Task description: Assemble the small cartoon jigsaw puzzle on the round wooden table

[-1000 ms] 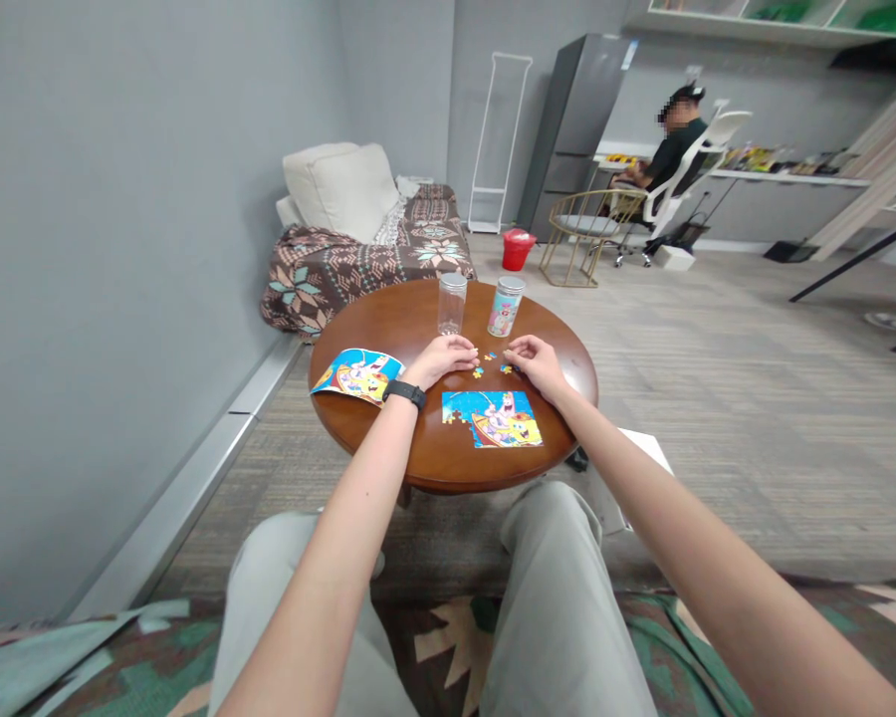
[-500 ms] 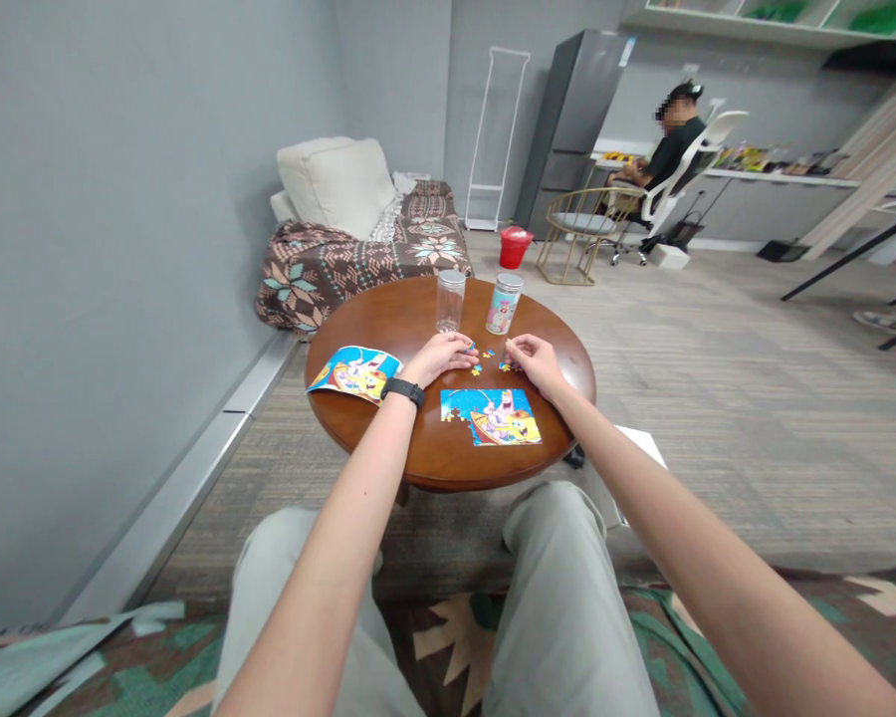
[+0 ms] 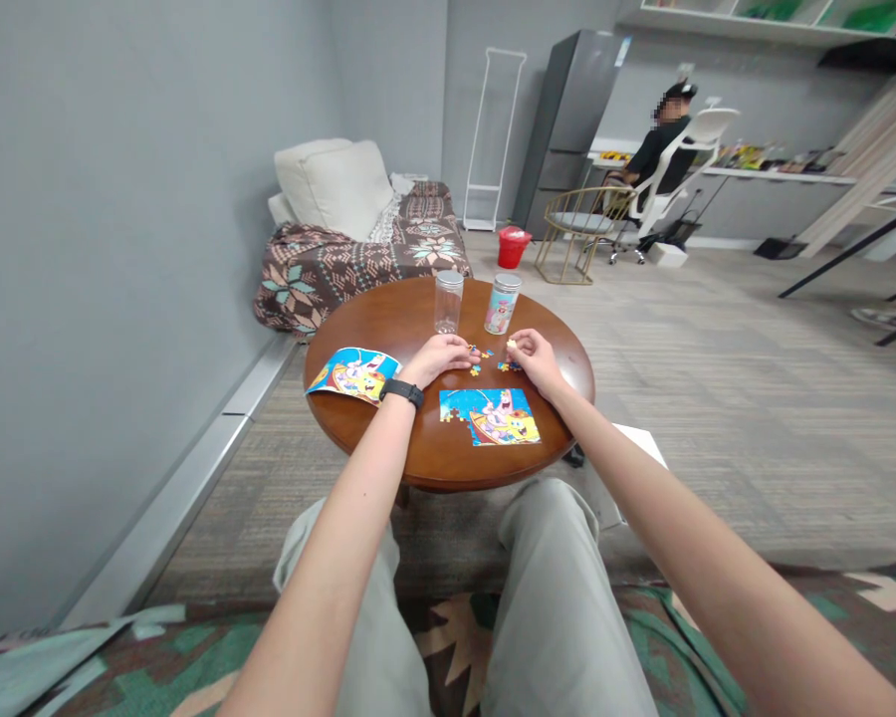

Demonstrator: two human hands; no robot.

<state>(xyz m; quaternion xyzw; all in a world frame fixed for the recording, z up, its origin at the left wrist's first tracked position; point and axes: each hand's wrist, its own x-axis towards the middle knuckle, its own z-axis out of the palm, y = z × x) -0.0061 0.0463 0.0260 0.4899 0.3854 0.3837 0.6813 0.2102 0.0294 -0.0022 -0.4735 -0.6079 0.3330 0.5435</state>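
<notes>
My right hand (image 3: 534, 357) pinches a small pale-yellow puzzle piece (image 3: 511, 344) above the table, beside the loose pieces. My left hand (image 3: 446, 355) rests low over the table with its fingers loosely apart, next to loose puzzle pieces (image 3: 475, 370) between the two hands. Other blue-and-orange pieces lie partly under my right fingers. Nearer to me is a partly assembled cartoon puzzle (image 3: 504, 413), with a gap at its lower left corner. Left of my left wrist lies a curled picture sheet (image 3: 350, 372) with the same design.
A clear jar (image 3: 448, 301) and a printed canister (image 3: 502, 305) stand behind my hands on the round wooden table (image 3: 365, 433). Beyond are a patterned couch (image 3: 343, 261), a red bin (image 3: 513, 247), a wire chair (image 3: 582, 224) and a seated person (image 3: 661, 144).
My right fingers have turned a little, and a pale piece now shows between them. My left hand has barely moved. The seated person's arms have shifted.
</notes>
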